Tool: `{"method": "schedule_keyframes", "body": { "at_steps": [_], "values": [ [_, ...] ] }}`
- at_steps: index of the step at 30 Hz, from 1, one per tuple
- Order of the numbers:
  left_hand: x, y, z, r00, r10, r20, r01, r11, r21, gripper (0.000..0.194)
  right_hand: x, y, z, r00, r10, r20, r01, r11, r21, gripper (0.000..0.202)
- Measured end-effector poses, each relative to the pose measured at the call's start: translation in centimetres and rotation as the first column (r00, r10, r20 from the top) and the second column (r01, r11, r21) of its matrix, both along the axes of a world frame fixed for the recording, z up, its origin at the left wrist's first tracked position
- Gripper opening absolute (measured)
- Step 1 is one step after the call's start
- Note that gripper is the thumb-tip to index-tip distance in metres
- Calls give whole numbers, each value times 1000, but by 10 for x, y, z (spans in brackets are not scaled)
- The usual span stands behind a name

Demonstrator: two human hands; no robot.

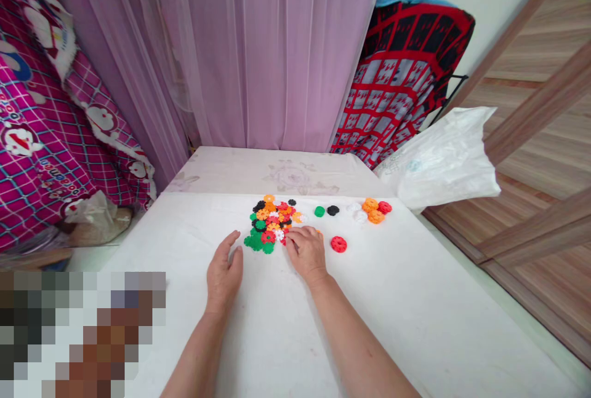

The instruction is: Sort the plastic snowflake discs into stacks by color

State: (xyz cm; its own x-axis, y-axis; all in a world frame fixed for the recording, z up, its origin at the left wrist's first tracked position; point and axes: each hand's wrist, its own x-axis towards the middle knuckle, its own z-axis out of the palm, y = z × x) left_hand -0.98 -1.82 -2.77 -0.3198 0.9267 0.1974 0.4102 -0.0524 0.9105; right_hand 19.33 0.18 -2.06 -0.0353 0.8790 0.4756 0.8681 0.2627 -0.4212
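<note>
While both hands lie flat on the white table (415, 299), the big worry is the heap of plastic flower discs (272, 222): a careless sweep could send pieces skidding toward the table's far edge, because they sit loose and unlinked. The left hand (225, 272) is open, palm down, gripping nothing, just short of the heap's green pieces. The right hand (305, 250) rests with fingers spread, fingertips touching the heap's near right edge, clamped on nothing. A lone red disc (338, 243) lies just right of it.
</note>
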Motion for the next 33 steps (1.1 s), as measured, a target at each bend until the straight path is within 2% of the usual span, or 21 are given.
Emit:
{"method": "schedule_keyframes", "body": {
  "at_steps": [3, 6, 12, 16, 18, 21, 24, 26, 28, 33],
  "values": [
    [-1, 0, -1, 1000, -1, -1, 1, 1000, 3, 38, 2, -8, 0, 999, -49, -1, 49, 998, 37, 14],
    [-1, 0, 0, 1000, -5, 6, 5, 1000, 8, 38, 1, -7, 0, 993, -115, 37, 114, 993, 27, 24],
    [-1, 1, -1, 1000, -1, -2, 1, 1000, 15, 37, -5, 1, 0, 987, -136, 86, 138, 990, -20, 26],
    [-2, 2, -3, 1000, 0, -11, 0, 1000, 2, 38, -4, -3, 2, 988, -145, 47, 145, 989, 15, 27],
    [-3, 2, -3, 1000, 2, -12, -2, 1000, -4, 38, 7, -10, 2, 986, -167, 24, 166, 985, 53, 27],
    [-4, 2, -2, 1000, 3, -21, -3, 1000, -14, 38, 40, -21, -1, 970, -244, -6, 244, 965, 92, 30],
    [-3, 1, 1, 999, 1, -32, -2, 1000, -23, 39, 79, -32, -7, 922, -386, -25, 386, 919, 77, 34],
    [-3, 1, 3, 1000, 5, -31, -5, 1000, -24, 39, 96, -37, -9, 903, -430, -17, 431, 901, 47, 35],
    [-2, 0, 5, 1000, 8, -28, -8, 1000, -25, 39, 102, -39, -10, 900, -436, -2, 435, 900, 26, 35],
    [-2, 0, 5, 1000, 9, -23, -9, 1000, -17, 40, 98, -38, -9, 903, -428, 38, 428, 904, 13, 35]
  ]
}}
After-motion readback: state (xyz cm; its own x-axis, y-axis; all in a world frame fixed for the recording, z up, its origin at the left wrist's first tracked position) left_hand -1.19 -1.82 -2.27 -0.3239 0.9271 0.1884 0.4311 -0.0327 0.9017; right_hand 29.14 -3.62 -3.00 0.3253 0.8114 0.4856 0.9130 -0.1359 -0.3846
